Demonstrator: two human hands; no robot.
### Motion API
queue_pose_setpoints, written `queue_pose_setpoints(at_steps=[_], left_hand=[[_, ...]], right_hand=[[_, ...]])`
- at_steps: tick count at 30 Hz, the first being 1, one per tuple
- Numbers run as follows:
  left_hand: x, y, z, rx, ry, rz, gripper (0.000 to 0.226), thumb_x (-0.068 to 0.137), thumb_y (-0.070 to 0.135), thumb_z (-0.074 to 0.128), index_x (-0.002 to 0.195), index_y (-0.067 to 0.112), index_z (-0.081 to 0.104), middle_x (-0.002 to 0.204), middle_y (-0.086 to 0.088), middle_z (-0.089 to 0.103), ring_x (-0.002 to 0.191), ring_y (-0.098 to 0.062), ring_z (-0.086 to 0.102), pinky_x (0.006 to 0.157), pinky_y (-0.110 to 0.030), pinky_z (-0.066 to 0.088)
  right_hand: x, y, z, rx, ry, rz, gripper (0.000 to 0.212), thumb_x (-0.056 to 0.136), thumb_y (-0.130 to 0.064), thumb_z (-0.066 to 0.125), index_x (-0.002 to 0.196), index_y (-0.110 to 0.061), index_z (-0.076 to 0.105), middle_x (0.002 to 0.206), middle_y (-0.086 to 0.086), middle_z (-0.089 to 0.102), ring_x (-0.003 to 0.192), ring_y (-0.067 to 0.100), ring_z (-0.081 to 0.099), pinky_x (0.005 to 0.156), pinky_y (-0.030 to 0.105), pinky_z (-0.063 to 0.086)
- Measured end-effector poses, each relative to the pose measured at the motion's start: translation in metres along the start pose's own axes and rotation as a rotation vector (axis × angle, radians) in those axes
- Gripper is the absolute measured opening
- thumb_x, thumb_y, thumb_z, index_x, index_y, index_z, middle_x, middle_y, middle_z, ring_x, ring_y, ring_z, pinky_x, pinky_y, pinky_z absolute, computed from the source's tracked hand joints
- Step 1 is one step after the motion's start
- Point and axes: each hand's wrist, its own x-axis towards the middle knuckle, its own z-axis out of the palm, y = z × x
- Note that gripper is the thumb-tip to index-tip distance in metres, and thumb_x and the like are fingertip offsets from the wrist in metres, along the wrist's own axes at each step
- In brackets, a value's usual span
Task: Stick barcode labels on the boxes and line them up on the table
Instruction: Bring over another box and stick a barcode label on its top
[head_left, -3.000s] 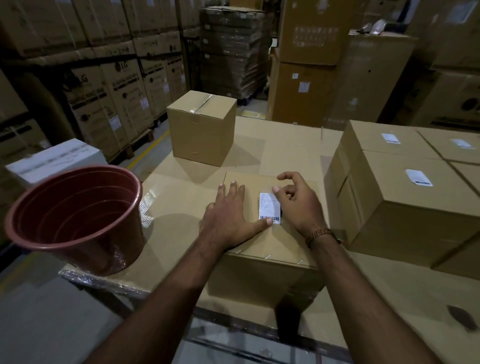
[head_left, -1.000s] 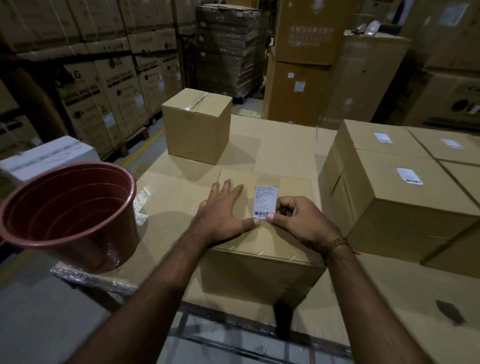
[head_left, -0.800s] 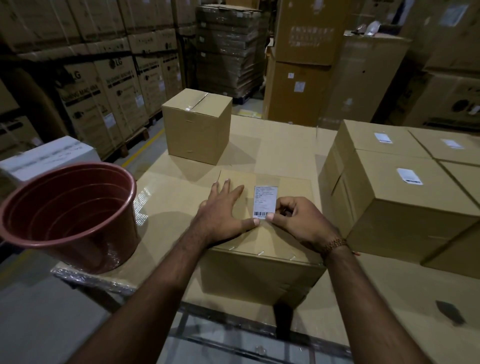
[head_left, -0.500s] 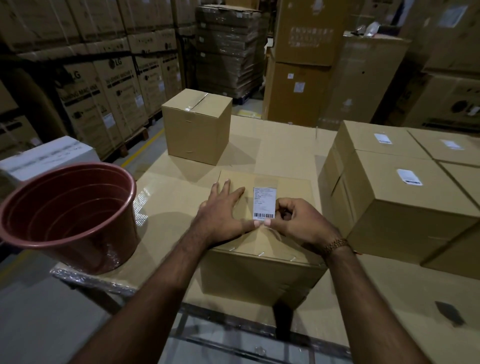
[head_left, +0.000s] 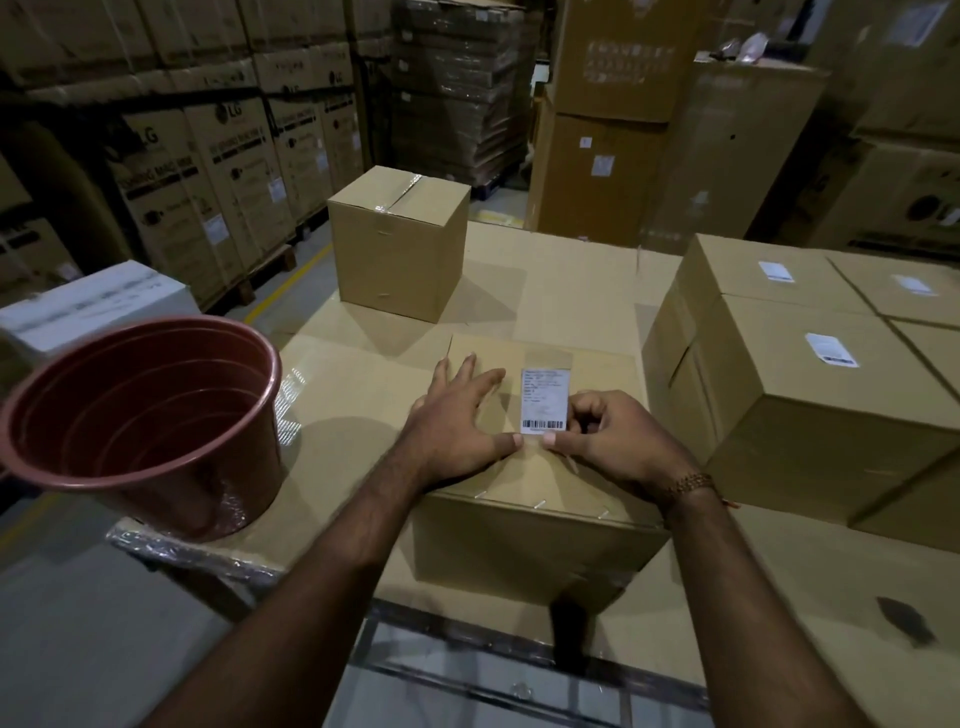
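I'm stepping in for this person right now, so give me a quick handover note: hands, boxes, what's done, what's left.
Left hand: flat on the near box, steadying it, thumb at the barcode label.
Right hand: fingers curled, thumb pressing the label's lower edge.
Done: three labelled boxes visible in the group on the right; the near box's label is on its top.
Left: move the near box into line, then label the taped box at the back, which shows no label.
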Motion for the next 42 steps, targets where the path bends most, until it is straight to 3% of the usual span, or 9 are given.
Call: queue_pose_setpoints(at_steps=[8, 15, 18, 24, 29, 34, 37, 40, 42], left_hand=[[0.002, -0.001, 0.0, -0.039, 0.002, 0.011, 0.081, 0.085, 0.044, 0.072, 0.158, 0.045, 0.038, 0.177, 0.01, 0.006, 0.162, -0.019, -0.008, 0.127, -0.057, 0.017], [0.004, -0.004, 0.002, -0.073, 0.019, 0.07, 0.06, 0.092, 0.042, 0.058, 0.151, 0.048, 0.048, 0.176, 0.006, 0.013, 0.162, -0.025, -0.006, 0.126, -0.06, 0.017], [0.002, -0.004, 0.003, -0.127, 0.072, 0.077, 0.036, 0.101, 0.055, 0.054, 0.135, 0.048, 0.062, 0.174, 0.008, 0.02, 0.162, -0.025, -0.003, 0.126, -0.06, 0.018], [-0.001, -0.004, 0.002, -0.18, 0.098, 0.077, 0.027, 0.094, 0.064, 0.063, 0.108, 0.044, 0.073, 0.171, 0.012, 0.029, 0.162, -0.023, 0.0, 0.125, -0.061, 0.02], [0.002, -0.008, 0.004, -0.196, 0.139, 0.095, 0.017, 0.091, 0.058, 0.071, 0.096, 0.042, 0.074, 0.165, 0.016, 0.038, 0.161, -0.021, 0.005, 0.123, -0.061, 0.026], [0.004, -0.01, 0.007, -0.208, 0.172, 0.1, 0.014, 0.089, 0.058, 0.073, 0.091, 0.045, 0.072, 0.162, 0.018, 0.041, 0.161, -0.019, 0.007, 0.122, -0.06, 0.028], [0.007, -0.013, 0.01, -0.218, 0.174, 0.078, 0.015, 0.089, 0.06, 0.072, 0.092, 0.045, 0.073, 0.161, 0.02, 0.042, 0.16, -0.017, 0.007, 0.124, -0.057, 0.026], [0.008, -0.013, 0.002, -0.337, 0.199, 0.06, 0.016, 0.093, 0.053, 0.072, 0.095, 0.038, 0.076, 0.15, 0.014, 0.057, 0.154, -0.015, 0.028, 0.124, -0.037, 0.028], [0.006, -0.013, -0.013, -0.439, 0.249, 0.041, 0.013, 0.096, 0.044, 0.072, 0.096, 0.031, 0.075, 0.123, 0.015, 0.071, 0.119, 0.001, 0.059, 0.103, -0.022, 0.047]], right_hand=[[0.001, -0.001, -0.002, 0.104, 0.012, 0.021, 0.022, 0.09, -0.03, 0.081, 0.113, -0.026, 0.082, 0.112, -0.006, 0.081, 0.112, 0.033, 0.073, 0.104, 0.058, 0.055], [0.007, 0.0, 0.004, 0.207, 0.04, 0.039, 0.034, 0.079, -0.039, 0.084, 0.112, -0.031, 0.083, 0.114, 0.006, 0.081, 0.099, 0.026, 0.069, 0.104, 0.065, 0.05], [0.008, 0.001, 0.009, 0.228, 0.046, 0.043, 0.032, 0.083, -0.032, 0.084, 0.114, -0.026, 0.082, 0.115, 0.011, 0.08, 0.103, 0.03, 0.071, 0.104, 0.063, 0.051], [0.009, 0.001, 0.015, 0.183, 0.058, 0.02, 0.038, 0.079, -0.04, 0.084, 0.108, -0.016, 0.081, 0.111, 0.023, 0.076, 0.092, 0.031, 0.069, 0.095, 0.064, 0.055], [0.006, -0.002, 0.012, 0.168, 0.045, 0.007, 0.037, 0.081, -0.041, 0.085, 0.109, -0.017, 0.081, 0.109, 0.016, 0.079, 0.096, 0.038, 0.073, 0.095, 0.055, 0.057], [0.007, -0.01, 0.005, 0.272, 0.049, 0.004, 0.013, 0.099, -0.023, 0.074, 0.105, -0.014, 0.081, 0.104, 0.007, 0.081, 0.086, 0.011, 0.068, 0.078, 0.027, 0.053], [0.016, -0.014, 0.01, 0.266, 0.176, 0.006, 0.017, 0.101, -0.023, 0.072, 0.093, -0.011, 0.081, 0.094, 0.008, 0.081, 0.077, 0.01, 0.067, 0.075, 0.033, 0.052], [0.025, -0.025, 0.015, 0.286, 0.298, 0.006, 0.02, 0.1, -0.021, 0.073, 0.084, -0.01, 0.079, 0.073, 0.0, 0.074, 0.066, 0.011, 0.06, 0.069, 0.033, 0.05], [0.03, -0.036, 0.019, 0.276, 0.351, -0.021, 0.019, 0.099, -0.019, 0.074, 0.082, -0.012, 0.078, 0.063, -0.015, 0.066, 0.059, 0.0, 0.053, 0.067, 0.026, 0.045]])
